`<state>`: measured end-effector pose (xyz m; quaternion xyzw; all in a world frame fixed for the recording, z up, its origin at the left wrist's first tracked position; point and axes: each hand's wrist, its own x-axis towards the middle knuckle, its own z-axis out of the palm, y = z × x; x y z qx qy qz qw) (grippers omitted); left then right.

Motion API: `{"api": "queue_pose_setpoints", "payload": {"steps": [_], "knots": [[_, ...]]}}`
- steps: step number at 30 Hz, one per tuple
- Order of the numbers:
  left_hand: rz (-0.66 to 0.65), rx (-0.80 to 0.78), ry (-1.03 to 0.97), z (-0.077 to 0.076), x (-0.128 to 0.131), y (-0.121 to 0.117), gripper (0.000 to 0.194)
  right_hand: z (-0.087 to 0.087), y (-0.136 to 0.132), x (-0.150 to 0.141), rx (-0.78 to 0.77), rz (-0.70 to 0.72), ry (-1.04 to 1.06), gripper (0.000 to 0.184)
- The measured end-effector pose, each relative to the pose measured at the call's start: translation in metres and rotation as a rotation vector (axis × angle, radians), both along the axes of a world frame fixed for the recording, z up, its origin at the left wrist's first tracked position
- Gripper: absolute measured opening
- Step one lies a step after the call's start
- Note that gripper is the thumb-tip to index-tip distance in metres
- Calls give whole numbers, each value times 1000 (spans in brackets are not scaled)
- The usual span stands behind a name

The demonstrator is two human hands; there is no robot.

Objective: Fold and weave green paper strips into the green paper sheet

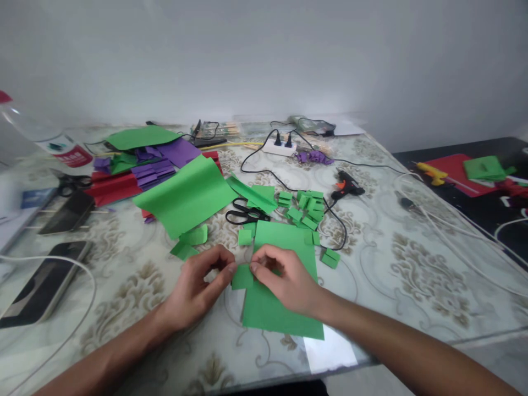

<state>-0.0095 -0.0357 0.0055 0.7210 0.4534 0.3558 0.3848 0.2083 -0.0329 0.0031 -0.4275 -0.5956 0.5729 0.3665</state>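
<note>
Between my two hands is a small green paper piece (242, 276), pinched at its upper left corner by my left hand (206, 278) and at its upper right by my right hand (284, 275). Under my right hand lies a large green sheet (284, 313). Black-handled scissors (243, 212) rest just beyond, their blades partly hidden by green paper. Several small folded green pieces (305, 208) are heaped beyond the sheet, and one folded piece (330, 258) sits apart at its right. Left of the scissors, a curved green sheet (187, 192) overlaps other paper.
A black glue gun (347, 186) lies right of the heap, its cord looping nearby. A white power strip (279, 147) holds two plugs. At left are a bottle (53, 137), more scissors (70, 182) and two phones (45, 283). White cables (454, 247) cross the right side.
</note>
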Motion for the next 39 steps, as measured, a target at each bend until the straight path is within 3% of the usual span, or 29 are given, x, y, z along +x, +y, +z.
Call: {"api": "queue_pose_setpoints", "payload": {"steps": [13,18,21,27,34,39], "knots": [[10,-78,-65,-7,-1,0,27,-2,-1,-1,23,-33,95,3],[-37,-97,-137,-13,-4,-2,23,-2,5,-1,-124,-46,208,11],[-74,-52,-105,-15,-5,-2,30,-1,7,0,-178,-36,234,16],[-84,35,-67,-13,-6,0,24,-1,7,1,-246,-20,275,18],[-13,18,-7,-12,-1,2,12,-11,7,-1,-276,-2,267,33],[-5,11,26,-10,0,2,11,-13,7,-2,-244,-43,211,30]]}}
